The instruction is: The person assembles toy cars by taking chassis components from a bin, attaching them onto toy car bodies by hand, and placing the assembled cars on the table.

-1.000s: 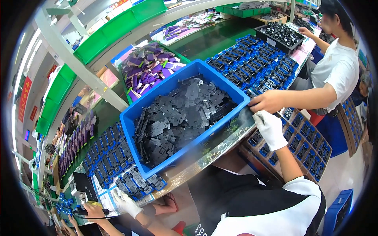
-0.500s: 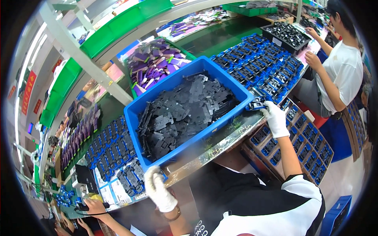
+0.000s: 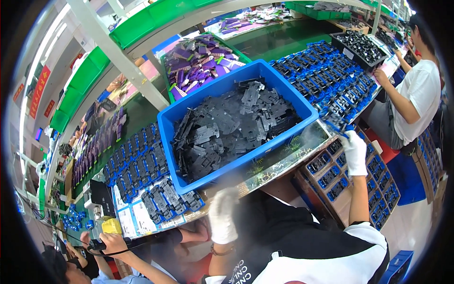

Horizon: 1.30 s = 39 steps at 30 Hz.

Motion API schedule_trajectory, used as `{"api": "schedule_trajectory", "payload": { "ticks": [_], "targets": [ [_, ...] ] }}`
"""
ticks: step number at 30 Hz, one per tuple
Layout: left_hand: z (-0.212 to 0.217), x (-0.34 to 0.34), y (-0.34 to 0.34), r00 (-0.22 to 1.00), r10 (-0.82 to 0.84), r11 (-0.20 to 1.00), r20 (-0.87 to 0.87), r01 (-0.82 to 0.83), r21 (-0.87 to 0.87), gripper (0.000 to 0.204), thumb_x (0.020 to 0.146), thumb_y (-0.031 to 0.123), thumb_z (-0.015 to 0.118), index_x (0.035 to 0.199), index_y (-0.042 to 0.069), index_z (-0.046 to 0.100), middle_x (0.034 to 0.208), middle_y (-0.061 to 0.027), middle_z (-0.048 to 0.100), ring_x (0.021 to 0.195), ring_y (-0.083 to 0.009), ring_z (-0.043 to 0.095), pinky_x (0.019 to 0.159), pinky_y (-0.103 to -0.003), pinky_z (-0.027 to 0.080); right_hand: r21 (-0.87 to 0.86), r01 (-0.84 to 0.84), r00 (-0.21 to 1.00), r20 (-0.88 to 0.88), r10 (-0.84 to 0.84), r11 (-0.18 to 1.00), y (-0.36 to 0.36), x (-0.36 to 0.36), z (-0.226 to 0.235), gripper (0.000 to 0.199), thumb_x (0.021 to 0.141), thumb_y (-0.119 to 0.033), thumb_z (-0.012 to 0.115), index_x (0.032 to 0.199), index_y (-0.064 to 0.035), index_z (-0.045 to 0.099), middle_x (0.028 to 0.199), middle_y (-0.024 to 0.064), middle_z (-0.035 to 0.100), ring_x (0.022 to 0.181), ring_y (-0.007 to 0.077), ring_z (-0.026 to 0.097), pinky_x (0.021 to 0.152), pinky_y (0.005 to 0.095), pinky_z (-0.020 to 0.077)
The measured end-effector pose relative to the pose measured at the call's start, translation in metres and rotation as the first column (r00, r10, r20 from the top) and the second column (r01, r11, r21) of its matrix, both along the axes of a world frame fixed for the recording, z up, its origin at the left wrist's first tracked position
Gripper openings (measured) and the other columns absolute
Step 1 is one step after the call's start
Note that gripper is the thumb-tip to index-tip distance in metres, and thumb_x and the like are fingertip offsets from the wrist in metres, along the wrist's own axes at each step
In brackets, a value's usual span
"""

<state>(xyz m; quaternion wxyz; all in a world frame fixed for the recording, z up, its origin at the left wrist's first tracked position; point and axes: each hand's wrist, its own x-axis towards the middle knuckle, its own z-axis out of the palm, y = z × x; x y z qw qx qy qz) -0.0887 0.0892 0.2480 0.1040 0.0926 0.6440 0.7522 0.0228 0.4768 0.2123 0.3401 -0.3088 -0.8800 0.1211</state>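
Note:
My right hand (image 3: 354, 154), in a white glove, grips the end of a blue-and-black plastic assembly (image 3: 334, 120) beside the right corner of a large blue bin (image 3: 166, 135). My fingers are closed at the near edge of that piece. Flat black plastic parts (image 3: 222, 125) fill the bin in a loose heap. My left hand (image 3: 222, 215), also gloved, is in front of the bench edge, below the bin; motion smears its fingers. Close to it on the bench lie several black-and-blue assemblies (image 3: 165, 201) in a row.
More assemblies (image 3: 326, 78) cover the bench at right. Below its edge, a divided carton (image 3: 343, 191) holds others. Purple parts (image 3: 203, 61) lie behind the bin. One co-worker (image 3: 416, 94) sits at right; another's hand (image 3: 115, 244) holds a corded black tool at lower left.
My right hand has moved right and slightly down with the assembly. My left hand has swung right, away from the row of assemblies. The bench scene has shifted slightly in view.

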Motion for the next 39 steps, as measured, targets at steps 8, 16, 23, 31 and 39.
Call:
{"api": "schedule_trajectory", "payload": {
  "ticks": [8, 16, 23, 31, 39],
  "targets": [
    [-0.006, 0.009, 0.064, 0.813, -0.564, 0.675, 0.142, 0.356, 0.646, 0.077, 0.089, 0.030, 0.070, 0.149, 0.005, 0.029, 0.143, -0.0196, 0.044, 0.129, -0.0339, 0.048, 0.105, -0.044, 0.044, -0.084, -0.278, 0.958, -0.096, 0.270, 0.957, -0.083, 0.001, 0.108, 0.013, 0.081, -0.009, 0.073, 0.088, -0.0012, 0.066, 0.076, 0.0147, 0.065, 0.065, 0.0281, 0.065, 0.061, 0.0335, 0.0497],
    [-0.008, -0.003, 0.072, 0.883, -0.408, 0.519, 0.234, 0.014, 0.855, 0.049, 0.097, 0.026, 0.060, 0.142, 0.020, 0.040, 0.139, -0.0090, 0.050, 0.126, -0.0287, 0.050, 0.105, -0.052, 0.042, -0.312, -0.754, 0.504, 0.290, 0.814, 0.578, -0.152, -0.050, 0.099, 0.020, 0.089, -0.029, 0.065, 0.098, -0.0121, 0.069, 0.073, 0.0120, 0.064, 0.066, 0.0330, 0.065, 0.059, 0.0400, 0.0512],
    [-0.005, -0.007, 0.034, 0.887, -0.292, 0.556, 0.358, -0.147, 0.818, 0.060, 0.093, 0.034, 0.065, 0.143, 0.013, 0.041, 0.136, -0.0120, 0.053, 0.129, -0.0354, 0.048, 0.110, -0.054, 0.038, 0.352, -0.816, 0.567, 0.327, 0.756, 0.459, -0.112, -0.154, 0.114, 0.031, 0.077, -0.014, 0.062, 0.107, -0.0153, 0.066, 0.112, 0.0083, 0.065, 0.103, 0.0307, 0.062, 0.081, 0.0402, 0.0518],
    [0.001, -0.013, 0.014, 0.866, -0.418, 0.396, 0.276, -0.100, 0.913, 0.059, 0.095, 0.023, 0.062, 0.147, 0.015, 0.035, 0.141, -0.0141, 0.050, 0.134, -0.0364, 0.044, 0.112, -0.056, 0.038, 0.330, -0.894, 0.448, 0.698, 0.559, 0.304, -0.062, -0.230, 0.086, 0.026, 0.065, -0.015, 0.074, 0.091, -0.0153, 0.069, 0.089, 0.0007, 0.063, 0.096, 0.0207, 0.059, 0.087, 0.0365, 0.0450],
    [0.008, -0.015, 0.009, 0.891, -0.359, 0.469, 0.277, -0.084, 0.879, 0.063, 0.094, 0.028, 0.064, 0.147, 0.008, 0.035, 0.139, -0.0213, 0.050, 0.133, -0.0403, 0.043, 0.113, -0.056, 0.033, 0.172, -0.943, 0.309, 0.769, 0.560, 0.284, -0.067, -0.235, 0.098, 0.023, 0.070, -0.014, 0.073, 0.092, -0.0113, 0.068, 0.102, 0.0073, 0.066, 0.110, 0.0262, 0.057, 0.096, 0.0387, 0.0432]
  ]
}}
